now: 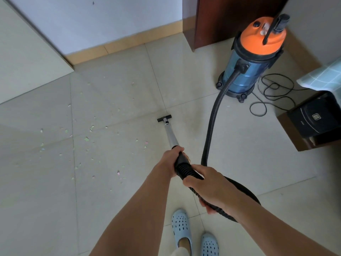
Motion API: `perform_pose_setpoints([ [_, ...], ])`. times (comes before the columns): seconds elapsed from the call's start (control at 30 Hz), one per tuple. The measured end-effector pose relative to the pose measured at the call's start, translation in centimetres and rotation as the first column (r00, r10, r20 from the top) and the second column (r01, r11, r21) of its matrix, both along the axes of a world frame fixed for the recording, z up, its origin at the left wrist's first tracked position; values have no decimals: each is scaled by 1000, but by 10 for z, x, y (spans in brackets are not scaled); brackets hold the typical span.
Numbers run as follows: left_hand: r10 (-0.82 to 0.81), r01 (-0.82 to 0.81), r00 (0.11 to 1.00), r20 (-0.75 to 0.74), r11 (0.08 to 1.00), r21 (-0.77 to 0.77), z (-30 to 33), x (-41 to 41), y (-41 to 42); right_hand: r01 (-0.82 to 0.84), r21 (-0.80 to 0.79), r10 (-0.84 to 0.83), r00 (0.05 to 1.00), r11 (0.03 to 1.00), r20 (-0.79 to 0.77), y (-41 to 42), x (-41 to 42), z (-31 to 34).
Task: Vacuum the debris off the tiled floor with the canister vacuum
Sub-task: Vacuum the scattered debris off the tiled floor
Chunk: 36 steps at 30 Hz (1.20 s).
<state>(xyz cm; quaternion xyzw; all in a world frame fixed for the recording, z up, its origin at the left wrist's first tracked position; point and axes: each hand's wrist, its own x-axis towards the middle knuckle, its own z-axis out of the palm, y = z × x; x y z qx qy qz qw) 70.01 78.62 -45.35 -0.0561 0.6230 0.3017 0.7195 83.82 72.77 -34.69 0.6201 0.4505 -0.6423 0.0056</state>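
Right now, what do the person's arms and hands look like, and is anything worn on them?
Both forearms are bare to the edge of the picture: no sleeves show. The left hand and the right hand wear no gloves, and no watch, ring or bracelet shows. Lower down, the feet are in pale blue perforated clogs.

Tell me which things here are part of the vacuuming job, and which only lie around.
For the job:
vacuum
hose
wand
floor head
paper scraps
left hand
right hand

Only lying around:
dark box
checked cloth
wooden cabinet
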Motion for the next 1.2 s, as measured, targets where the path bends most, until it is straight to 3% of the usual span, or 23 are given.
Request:
perform_pose_setpoints([
  [0.17, -75, 75, 997, -12, 997, -28, 3, 8, -15, 55, -66, -56, 998, 996, -17, -18, 7, 10],
  [0.4, -63, 62, 997, -41, 998, -19, 12, -2, -49, 60, -122, -68, 996, 991, -54, -47, -3, 23],
  [0.87, 117, -120, 983, -139, 993, -14, -3, -96, -84, -106, -155, 91, 991, 982, -99, -53, -84, -3],
  [1.2, 179, -181, 981, -71, 983, -22, 7, -84, -134, -211, -132, 201, 976, 968, -85, -90, -71, 14],
])
